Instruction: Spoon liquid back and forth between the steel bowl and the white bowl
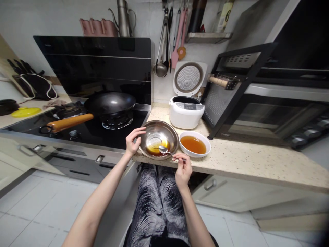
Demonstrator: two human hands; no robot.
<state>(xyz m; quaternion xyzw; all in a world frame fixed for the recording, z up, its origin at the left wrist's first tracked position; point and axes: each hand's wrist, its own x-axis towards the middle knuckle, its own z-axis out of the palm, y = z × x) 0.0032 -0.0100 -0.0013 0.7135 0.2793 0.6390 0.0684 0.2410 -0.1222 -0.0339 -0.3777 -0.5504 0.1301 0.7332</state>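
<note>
A pale speckled stone countertop (244, 161) is seen running to the right of a black glass hob (84, 132), on which a dark round wok with an orange handle (109, 103) is set. A white rice cooker with its lid raised (186, 111) is placed at the back of the counter, with a black open-doored oven (257, 99) to its right. At the counter's front edge a round stainless-steel bowl holding amber liquid (158, 139) is tilted toward the person; its left rim is gripped by the left hand (133, 140). Just right of it, almost touching, a white ceramic bowl of orange-brown liquid (194, 144) is found. A small metal spoon (164, 150) is pinched at its handle by the right hand (183, 169), its long axis lying left-right, its tip resting in the steel bowl.
</note>
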